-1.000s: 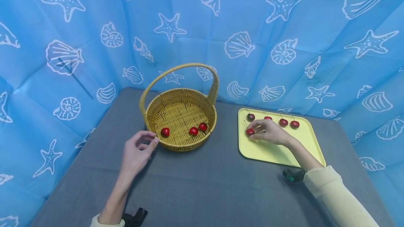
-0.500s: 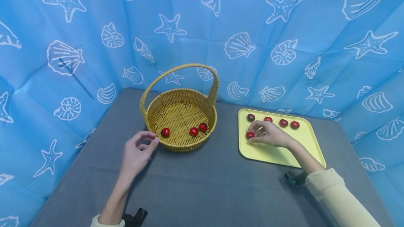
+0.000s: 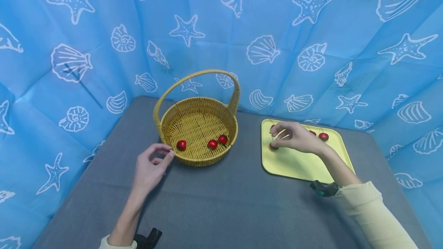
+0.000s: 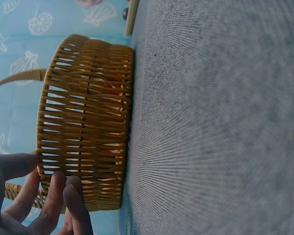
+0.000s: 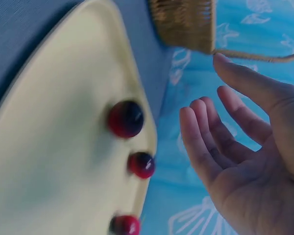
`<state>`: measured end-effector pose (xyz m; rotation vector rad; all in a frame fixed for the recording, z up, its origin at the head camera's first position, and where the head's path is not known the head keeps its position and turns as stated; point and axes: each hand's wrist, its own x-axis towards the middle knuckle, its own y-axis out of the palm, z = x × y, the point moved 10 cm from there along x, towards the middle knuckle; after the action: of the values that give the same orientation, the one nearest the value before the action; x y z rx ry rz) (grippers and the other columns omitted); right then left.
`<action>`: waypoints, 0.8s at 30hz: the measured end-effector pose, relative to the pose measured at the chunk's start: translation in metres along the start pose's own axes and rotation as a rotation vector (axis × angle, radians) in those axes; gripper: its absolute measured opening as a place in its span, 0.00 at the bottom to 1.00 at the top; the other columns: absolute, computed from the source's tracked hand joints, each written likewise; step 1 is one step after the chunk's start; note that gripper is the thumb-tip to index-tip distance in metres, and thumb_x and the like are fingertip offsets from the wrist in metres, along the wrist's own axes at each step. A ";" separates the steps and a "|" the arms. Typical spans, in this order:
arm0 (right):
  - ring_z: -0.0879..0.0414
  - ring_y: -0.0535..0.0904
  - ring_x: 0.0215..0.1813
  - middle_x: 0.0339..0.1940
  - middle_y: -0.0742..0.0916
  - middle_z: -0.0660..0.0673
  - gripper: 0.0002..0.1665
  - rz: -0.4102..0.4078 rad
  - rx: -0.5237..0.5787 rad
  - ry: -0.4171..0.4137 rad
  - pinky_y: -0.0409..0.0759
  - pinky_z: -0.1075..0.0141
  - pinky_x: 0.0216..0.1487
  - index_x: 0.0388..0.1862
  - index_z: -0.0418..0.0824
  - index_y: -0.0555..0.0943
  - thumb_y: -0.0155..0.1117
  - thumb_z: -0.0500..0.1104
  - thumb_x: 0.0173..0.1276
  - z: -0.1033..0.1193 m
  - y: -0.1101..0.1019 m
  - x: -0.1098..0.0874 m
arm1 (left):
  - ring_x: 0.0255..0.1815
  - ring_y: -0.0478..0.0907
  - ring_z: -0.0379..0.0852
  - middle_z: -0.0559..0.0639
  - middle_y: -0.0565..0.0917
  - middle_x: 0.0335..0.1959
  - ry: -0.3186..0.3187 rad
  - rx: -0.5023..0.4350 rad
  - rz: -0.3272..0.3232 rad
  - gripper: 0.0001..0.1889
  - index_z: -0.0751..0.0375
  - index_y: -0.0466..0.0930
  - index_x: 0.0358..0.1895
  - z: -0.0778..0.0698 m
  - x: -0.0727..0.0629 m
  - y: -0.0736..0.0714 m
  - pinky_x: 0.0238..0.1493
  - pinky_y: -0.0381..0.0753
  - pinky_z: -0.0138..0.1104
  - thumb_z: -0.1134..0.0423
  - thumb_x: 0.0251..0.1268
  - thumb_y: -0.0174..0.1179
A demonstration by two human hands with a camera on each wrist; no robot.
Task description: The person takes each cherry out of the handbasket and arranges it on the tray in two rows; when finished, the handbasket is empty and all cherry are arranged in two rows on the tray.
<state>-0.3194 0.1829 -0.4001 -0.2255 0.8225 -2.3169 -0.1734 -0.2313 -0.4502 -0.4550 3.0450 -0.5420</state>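
At the near left of the round wicker basket [image 3: 199, 160], my left hand [image 3: 150, 168] pinches the rim between thumb and fingers. In the left wrist view, fingertips [image 4: 56, 188] lie against the woven wall. Three red cherries, one of them a cherry [image 3: 181, 145] at the left, lie inside the basket. Over the yellow tray [image 3: 297, 168] my right hand [image 3: 297, 137] hovers with loosely bent fingers and holds nothing. Just below its fingertips a dark red cherry [image 5: 126, 119] rests on the tray. Some cherries at the tray's back are partly hidden by this hand.
Another cherry [image 3: 323, 136] lies near the tray's back right. The basket's tall handle [image 3: 199, 73] arches above it. Grey cloth [image 3: 225, 203] covers the table, and a blue shell-print curtain [image 3: 214, 49] stands behind and at the sides.
My right hand has let go of the cherry, which stays on the tray's left side, and has risen slightly away from it. The left hand and basket have not moved.
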 end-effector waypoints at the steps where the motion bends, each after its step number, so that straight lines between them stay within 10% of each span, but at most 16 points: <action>1: 0.56 0.89 0.47 0.50 0.87 0.31 0.16 -0.001 0.011 -0.008 0.91 0.67 0.51 0.54 0.32 0.83 0.77 0.34 0.70 0.005 0.001 0.003 | 0.30 0.88 0.50 0.61 0.88 0.49 0.000 0.000 0.000 0.13 0.57 0.86 0.55 0.000 0.000 0.000 0.28 0.86 0.34 0.56 0.76 0.71; 24: 0.49 0.90 0.54 0.56 0.89 0.36 0.21 0.103 0.082 -0.165 0.90 0.55 0.62 0.60 0.35 0.84 0.77 0.33 0.70 0.093 0.050 0.082 | 0.29 0.88 0.49 0.61 0.88 0.49 0.006 -0.009 0.003 0.13 0.56 0.86 0.55 0.001 0.001 0.000 0.28 0.86 0.33 0.56 0.76 0.71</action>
<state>-0.3227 0.0551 -0.3620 -0.3258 0.6413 -2.1969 -0.1739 -0.2320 -0.4508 -0.4499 3.0550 -0.5306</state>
